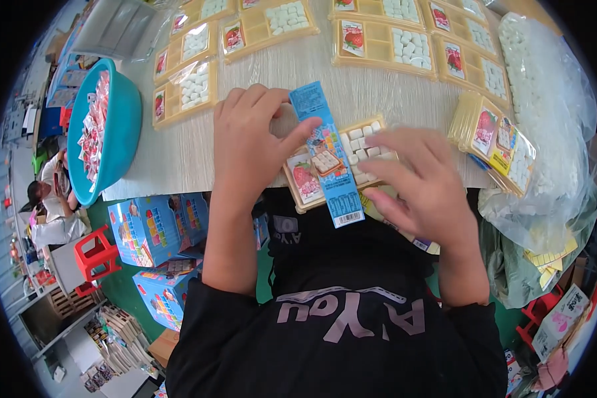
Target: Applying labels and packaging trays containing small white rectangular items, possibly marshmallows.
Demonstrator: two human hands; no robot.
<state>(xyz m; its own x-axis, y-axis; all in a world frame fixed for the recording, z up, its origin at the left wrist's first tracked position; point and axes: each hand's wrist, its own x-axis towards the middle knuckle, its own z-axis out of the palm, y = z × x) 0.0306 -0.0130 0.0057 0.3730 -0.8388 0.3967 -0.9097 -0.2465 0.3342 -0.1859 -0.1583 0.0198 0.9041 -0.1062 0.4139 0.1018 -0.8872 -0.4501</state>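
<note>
A yellow-cream tray (300, 197) stands at the table's near edge, with white marshmallow-like pieces (357, 144) and a strawberry-printed packet (305, 178) in its compartments. Across its middle lies a long blue printed card sleeve (327, 159), tilted, its far end reaching past the tray. My left hand (252, 132) pinches the sleeve's far left edge, thumb on top, the other fingers curled by its far end. Over the tray's right end hovers my right hand (421, 176), slightly blurred, fingers apart and holding nothing. Its fingertips are close to the white pieces; whether they touch cannot be made out.
Several filled trays (385, 46) line the far table. To the left stands a turquoise basin (123, 146) of small packets. A stack of packed trays (494, 136) and a large clear bag of white pieces (540, 99) sit right. Blue cartons (146, 225) stand below.
</note>
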